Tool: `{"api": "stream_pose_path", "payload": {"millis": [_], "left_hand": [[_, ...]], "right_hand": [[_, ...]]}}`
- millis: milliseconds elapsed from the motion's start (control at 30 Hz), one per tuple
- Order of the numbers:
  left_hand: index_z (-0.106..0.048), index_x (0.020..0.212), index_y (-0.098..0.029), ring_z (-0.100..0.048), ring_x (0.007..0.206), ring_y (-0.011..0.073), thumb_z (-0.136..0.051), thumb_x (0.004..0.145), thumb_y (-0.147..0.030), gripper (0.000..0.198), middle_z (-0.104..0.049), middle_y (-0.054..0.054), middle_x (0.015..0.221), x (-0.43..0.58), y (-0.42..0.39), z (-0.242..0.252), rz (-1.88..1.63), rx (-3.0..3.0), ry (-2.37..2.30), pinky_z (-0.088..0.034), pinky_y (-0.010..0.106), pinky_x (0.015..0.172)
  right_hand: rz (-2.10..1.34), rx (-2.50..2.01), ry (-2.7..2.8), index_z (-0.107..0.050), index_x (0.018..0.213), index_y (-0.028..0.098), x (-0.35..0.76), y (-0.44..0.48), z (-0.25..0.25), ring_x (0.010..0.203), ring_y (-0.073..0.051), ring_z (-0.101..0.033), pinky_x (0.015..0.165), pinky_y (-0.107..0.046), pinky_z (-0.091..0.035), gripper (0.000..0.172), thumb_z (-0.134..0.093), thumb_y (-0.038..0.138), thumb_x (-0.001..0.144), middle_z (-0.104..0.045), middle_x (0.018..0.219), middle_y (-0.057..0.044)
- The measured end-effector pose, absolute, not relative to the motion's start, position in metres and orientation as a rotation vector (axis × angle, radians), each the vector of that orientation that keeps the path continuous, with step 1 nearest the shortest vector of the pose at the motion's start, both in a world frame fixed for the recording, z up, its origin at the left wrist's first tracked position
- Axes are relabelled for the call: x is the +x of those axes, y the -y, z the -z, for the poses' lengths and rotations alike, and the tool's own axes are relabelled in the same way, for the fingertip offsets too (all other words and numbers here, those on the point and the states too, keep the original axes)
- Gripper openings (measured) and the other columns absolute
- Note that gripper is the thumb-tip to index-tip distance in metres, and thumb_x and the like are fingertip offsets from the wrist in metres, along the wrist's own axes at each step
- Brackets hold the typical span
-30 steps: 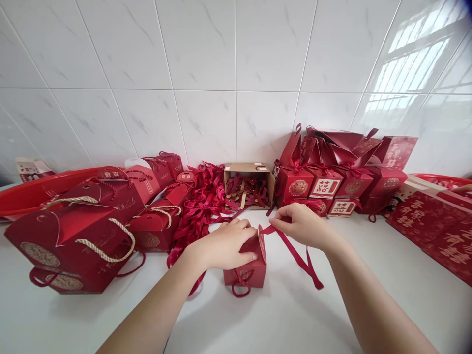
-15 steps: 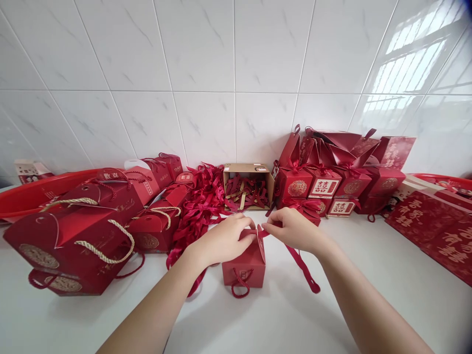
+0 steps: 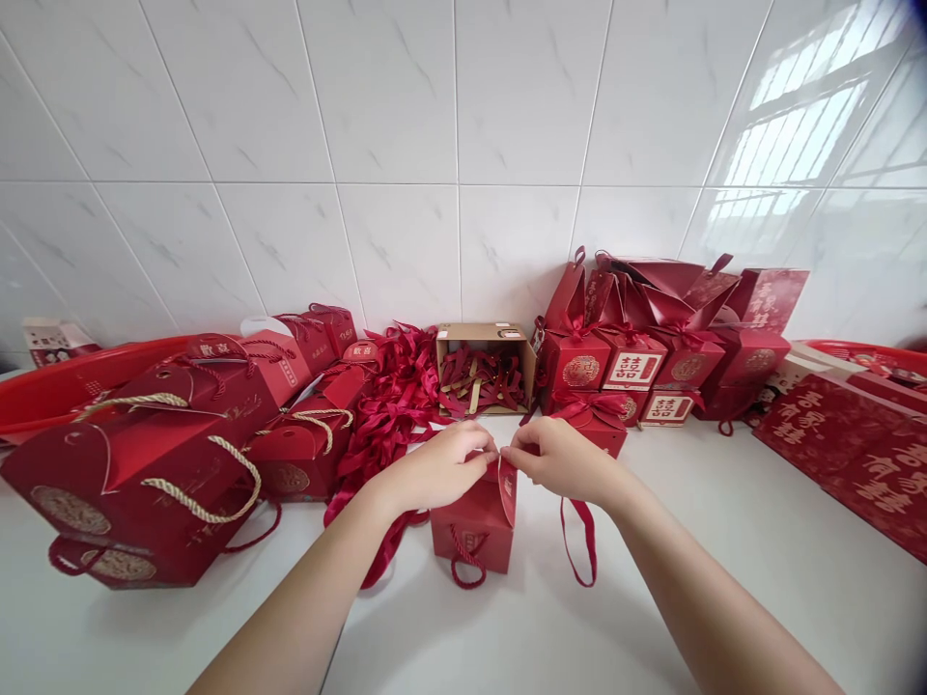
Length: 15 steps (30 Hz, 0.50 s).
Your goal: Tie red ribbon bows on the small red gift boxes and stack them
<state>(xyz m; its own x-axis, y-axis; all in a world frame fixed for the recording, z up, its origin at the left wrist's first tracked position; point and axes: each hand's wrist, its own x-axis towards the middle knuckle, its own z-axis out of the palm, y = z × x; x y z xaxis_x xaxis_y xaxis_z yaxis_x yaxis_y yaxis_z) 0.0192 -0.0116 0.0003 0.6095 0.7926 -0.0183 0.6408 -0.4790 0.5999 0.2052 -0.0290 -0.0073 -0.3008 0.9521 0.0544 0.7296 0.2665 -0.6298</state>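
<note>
A small red gift box point(image 3: 474, 536) stands on the white table in front of me, with a twisted red cord on its near side. My left hand point(image 3: 441, 465) is closed at the left of the box's top, fingertips pinching the upright flap. Opposite it, my right hand point(image 3: 565, 458) pinches a red ribbon point(image 3: 592, 550) close against the same flap. The ribbon's loose part hangs in a loop below my right hand. Exactly where the ribbon meets the flap is hidden by my fingers.
A heap of red ribbons point(image 3: 395, 386) lies behind my left hand. Beside it is an open carton point(image 3: 532, 372) of short strips. Red gift boxes point(image 3: 579, 365) are stacked at right, larger handled boxes point(image 3: 166, 483) at left. A red basket point(image 3: 36, 401) and flat printed bags point(image 3: 847, 444) lie farther out.
My right hand has moved left, its fingertips now against the flap. The ribbon's hanging end, stretched out to the right before, now hangs as a loop. The view has shifted slightly.
</note>
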Motion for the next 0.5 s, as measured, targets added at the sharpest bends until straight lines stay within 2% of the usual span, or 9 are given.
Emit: {"api": "stream_pose_path", "payload": {"millis": [167, 267, 400, 500], "left_hand": [[-0.061, 0.096, -0.021, -0.055, 0.108, 0.0215, -0.035, 0.092, -0.051, 0.039, -0.06, 0.005, 0.11, 0.0181, 0.0086, -0.0014, -0.39, 2.164, -1.099, -0.042, 0.035, 0.097], [-0.062, 0.093, -0.023, -0.051, 0.116, 0.0224, -0.038, 0.09, -0.052, 0.038, -0.054, 0.004, 0.124, 0.0149, 0.0084, -0.0029, -0.321, 2.163, -1.098, -0.04, 0.035, 0.1], [-0.06, 0.088, -0.023, -0.041, 0.128, 0.023, -0.042, 0.089, -0.046, 0.029, -0.042, 0.003, 0.139, 0.0118, 0.0091, -0.0043, -0.26, 2.186, -1.134, -0.037, 0.036, 0.103], [-0.055, 0.085, -0.023, -0.04, 0.128, 0.0228, -0.041, 0.088, -0.036, 0.02, -0.045, 0.004, 0.135, 0.0125, 0.0116, -0.0079, -0.308, 2.219, -1.178, -0.036, 0.038, 0.104]], "right_hand": [[-0.683, -1.507, 2.127, -0.044, 0.055, 0.018, 0.2043, 0.0286, 0.0068, 0.051, -0.01, -0.041, 0.047, -0.025, -0.028, 0.031, -0.048, 0.033, 0.082, -0.051, 0.055, 0.001], [-0.698, -1.5, 2.122, -0.045, 0.055, 0.018, 0.2048, 0.0287, 0.0072, 0.05, -0.01, -0.041, 0.046, -0.024, -0.027, 0.031, -0.048, 0.032, 0.083, -0.05, 0.054, 0.002], [-0.688, -1.487, 2.144, -0.05, 0.056, 0.018, 0.2054, 0.0291, 0.0092, 0.05, -0.011, -0.044, 0.048, -0.024, -0.029, 0.033, -0.047, 0.034, 0.085, -0.054, 0.055, 0.001], [-0.619, -1.45, 2.101, -0.061, 0.07, 0.019, 0.2053, 0.0289, 0.0105, 0.069, -0.016, -0.056, 0.059, -0.026, -0.039, 0.031, -0.051, 0.044, 0.084, -0.064, 0.075, -0.003]]}}
